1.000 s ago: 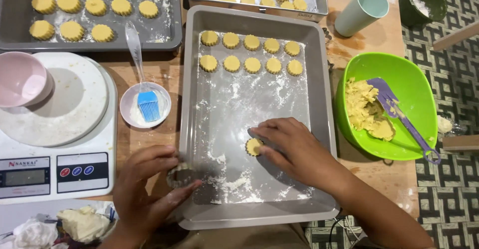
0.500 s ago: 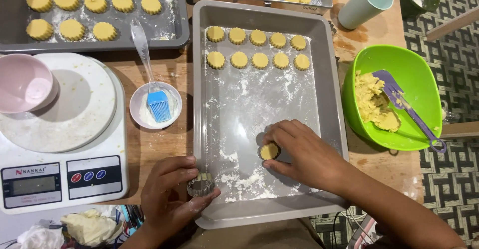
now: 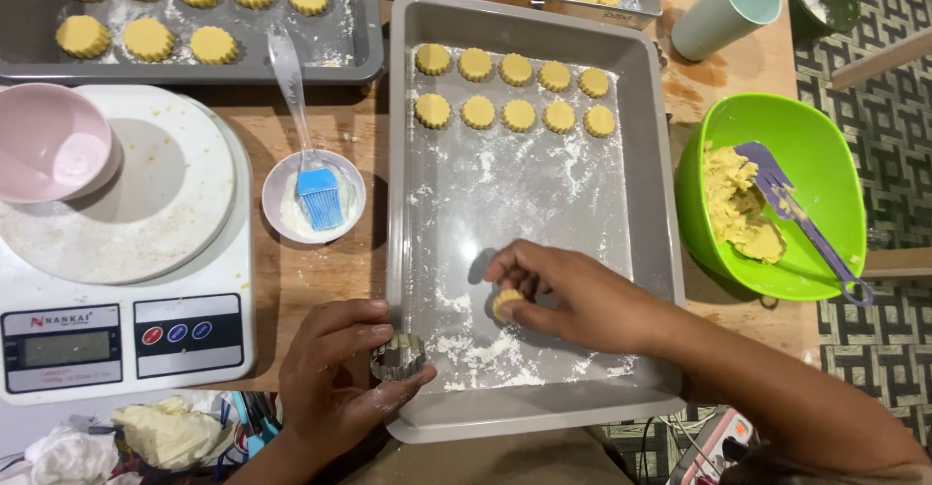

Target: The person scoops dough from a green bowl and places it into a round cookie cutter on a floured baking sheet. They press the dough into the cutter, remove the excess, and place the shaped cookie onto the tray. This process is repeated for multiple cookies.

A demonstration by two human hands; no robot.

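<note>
My right hand (image 3: pixel 573 301) pinches a small round piece of yellow dough (image 3: pixel 506 302) just above the floured floor of a grey baking tray (image 3: pixel 660 252). Two rows of fluted dough rounds (image 3: pixel 515 87) lie at the tray's far end. At the tray's near left corner my left hand (image 3: pixel 335 373) grips a small fluted metal cookie cutter (image 3: pixel 398 357) between thumb and fingers.
A green bowl (image 3: pixel 806 126) with dough and a purple spatula (image 3: pixel 806 223) stands right of the tray. Left are a small white dish with a blue brush (image 3: pixel 318 196), a white scale (image 3: pixel 126 252) with a pink bowl (image 3: pixel 53 140), two more trays of rounds (image 3: pixel 194 9) behind, and a pale cup (image 3: pixel 728 4).
My right hand has lifted the dough round slightly off the tray floor. My left hand has kept the cutter at the tray's near left corner. The camera has shifted a little.
</note>
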